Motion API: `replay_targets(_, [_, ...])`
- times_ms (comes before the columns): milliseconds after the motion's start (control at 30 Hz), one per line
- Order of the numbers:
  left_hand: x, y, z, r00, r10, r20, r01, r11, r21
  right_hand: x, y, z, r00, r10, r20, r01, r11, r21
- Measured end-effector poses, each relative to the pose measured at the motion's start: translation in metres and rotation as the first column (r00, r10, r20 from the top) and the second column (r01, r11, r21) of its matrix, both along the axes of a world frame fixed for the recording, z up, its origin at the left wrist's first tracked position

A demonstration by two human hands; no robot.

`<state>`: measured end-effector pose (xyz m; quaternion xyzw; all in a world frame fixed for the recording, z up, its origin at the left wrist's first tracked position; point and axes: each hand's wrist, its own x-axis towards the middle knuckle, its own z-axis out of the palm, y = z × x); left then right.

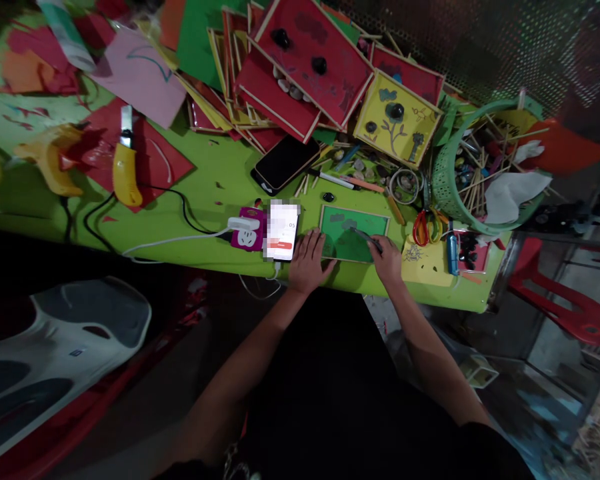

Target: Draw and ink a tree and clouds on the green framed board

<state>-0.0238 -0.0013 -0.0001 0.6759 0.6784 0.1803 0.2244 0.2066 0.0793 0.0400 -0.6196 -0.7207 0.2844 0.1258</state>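
Note:
A small green panel edged with thin sticks (340, 241) lies flat near the table's front edge, with grey patches drawn on its upper part. My right hand (387, 259) grips a dark pen (365, 237), its tip on the panel by one grey patch. Fingers stretched, my left hand (307, 260) rests flat at the panel's left edge, holding nothing. Just left of that hand is a lit phone (282, 230) with a cable plugged in. Above the panel sits a shiny black stone (329, 197).
Stacked red framed panels (310, 60) and a yellow one (397, 120) fill the back. A green basket of sticks (443, 173), scissors (427, 227) and a blue cutter (453, 250) are at right. Leftward are a purple socket block (247, 239), a yellow-handled knife (125, 173) and a glue gun (55, 163).

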Motion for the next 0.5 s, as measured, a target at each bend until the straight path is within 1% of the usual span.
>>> replay_targets(500, [-0.0002, -0.0003, 0.0000, 1.000, 0.004, -0.016, -0.004, 1.000, 0.021, 0.0006, 0.0010, -0.0008, 1.000, -0.017, 0.006, 0.017, 1.000, 0.016])
